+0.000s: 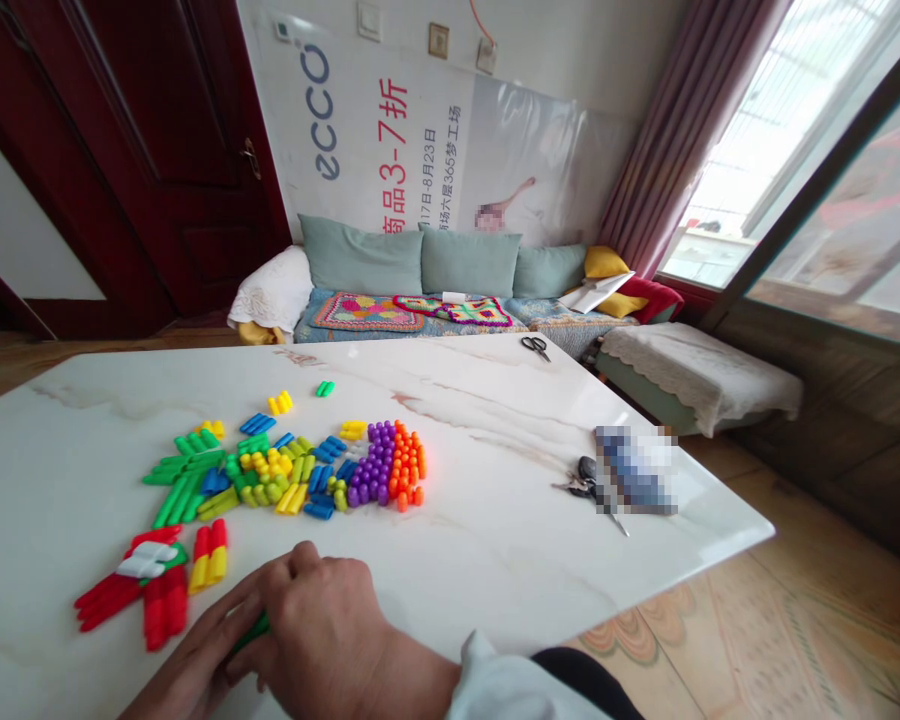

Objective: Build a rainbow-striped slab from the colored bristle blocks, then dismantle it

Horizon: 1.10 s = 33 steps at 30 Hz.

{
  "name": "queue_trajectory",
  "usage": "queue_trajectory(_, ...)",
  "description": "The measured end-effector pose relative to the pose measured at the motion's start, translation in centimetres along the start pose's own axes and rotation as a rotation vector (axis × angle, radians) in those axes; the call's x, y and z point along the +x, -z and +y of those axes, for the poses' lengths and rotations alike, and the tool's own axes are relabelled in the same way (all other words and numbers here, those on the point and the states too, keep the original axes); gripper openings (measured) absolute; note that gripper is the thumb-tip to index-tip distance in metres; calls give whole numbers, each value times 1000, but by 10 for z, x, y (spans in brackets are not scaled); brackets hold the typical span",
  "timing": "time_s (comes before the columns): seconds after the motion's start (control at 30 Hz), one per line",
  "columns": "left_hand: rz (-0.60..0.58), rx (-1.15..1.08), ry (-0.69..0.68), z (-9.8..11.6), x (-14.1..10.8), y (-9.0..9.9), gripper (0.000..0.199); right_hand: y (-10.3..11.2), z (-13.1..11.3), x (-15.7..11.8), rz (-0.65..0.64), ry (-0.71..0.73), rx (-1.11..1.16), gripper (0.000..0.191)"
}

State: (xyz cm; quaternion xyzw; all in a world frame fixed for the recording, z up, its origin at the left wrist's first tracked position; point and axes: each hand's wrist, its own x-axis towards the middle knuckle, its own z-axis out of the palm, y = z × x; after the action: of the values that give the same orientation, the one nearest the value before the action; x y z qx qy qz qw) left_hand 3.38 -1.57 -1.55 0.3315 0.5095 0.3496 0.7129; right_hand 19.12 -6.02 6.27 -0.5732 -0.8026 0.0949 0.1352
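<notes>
Near the table's front edge, my right hand (330,620) curls over my left hand (206,645). Between them shows part of a green plastic piece (251,634), and both hands are closed about it. Its ends and most fingertips are hidden. Just left lie red tubes (165,605) with white pieces (150,559) on top, and a red-and-yellow pair (208,556). Beyond my hands spreads a group of bullet-shaped plastic pieces: green (184,475), yellow (268,463), blue (321,480), purple (373,465) and orange (407,465).
On the white marbled table (480,580), keys (585,482) lie beside a blurred-out item (636,470) at right. Black scissors (535,347) rest at the far edge. Behind stands a sofa (360,265) with cushions; a cloth-covered bench (701,370) is at right.
</notes>
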Motion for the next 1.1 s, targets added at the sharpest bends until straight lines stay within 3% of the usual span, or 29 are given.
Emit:
queue_trajectory(0.17, -78, 59, -11, 6, -6, -5, 62, 8, 1, -4, -26, 3, -2, 31)
queue_trajectory(0.33, -112, 106, -32, 12, -9, -14, 63, -1, 3, -6, 14, -13, -8, 21)
queue_trajectory(0.53, -74, 158, -81, 19, -14, -24, 66, -3, 4, -6, -11, -6, -61, 22)
queue_trajectory(0.67, -53, 99, -87, 19, -11, -21, 65, 3, 5, -5, 0, -26, -59, 26)
queue_trajectory(1.1, -178, -2, -103, 5, 6, 2, 52, 13, 11, -4, 26, -62, 0, 28)
